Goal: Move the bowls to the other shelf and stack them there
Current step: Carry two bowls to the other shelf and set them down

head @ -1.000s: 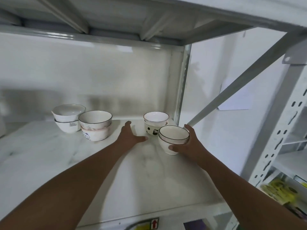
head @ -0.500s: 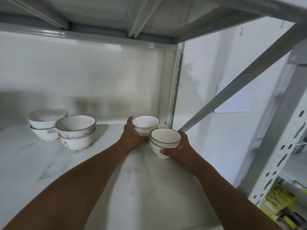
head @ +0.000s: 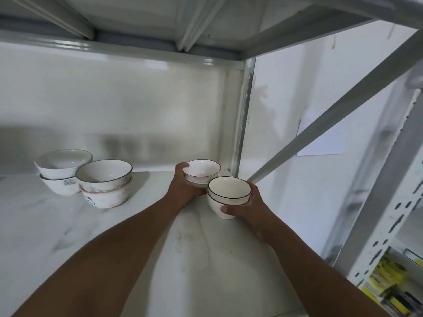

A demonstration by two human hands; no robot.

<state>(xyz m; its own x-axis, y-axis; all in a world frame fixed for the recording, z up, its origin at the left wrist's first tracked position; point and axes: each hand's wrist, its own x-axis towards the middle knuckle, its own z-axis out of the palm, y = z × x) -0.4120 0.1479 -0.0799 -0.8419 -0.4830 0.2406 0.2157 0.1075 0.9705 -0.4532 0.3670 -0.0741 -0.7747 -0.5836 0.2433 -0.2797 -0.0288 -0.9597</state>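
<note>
The left hand wraps its grip around the red-rimmed bowl pair at the back right corner of the shelf, fingers over the near rim. The right hand closes its grip on the black-rimmed bowl pair just in front, thumb across the lower wall. Each looks like two nested bowls. Two more stacked pairs, the grey-rimmed stack and the white stack, sit well apart at the left. To lift cleanly I would squeeze the lower bowl of each pair, raise both level, and clear the diagonal brace before turning toward the other shelf
</note>
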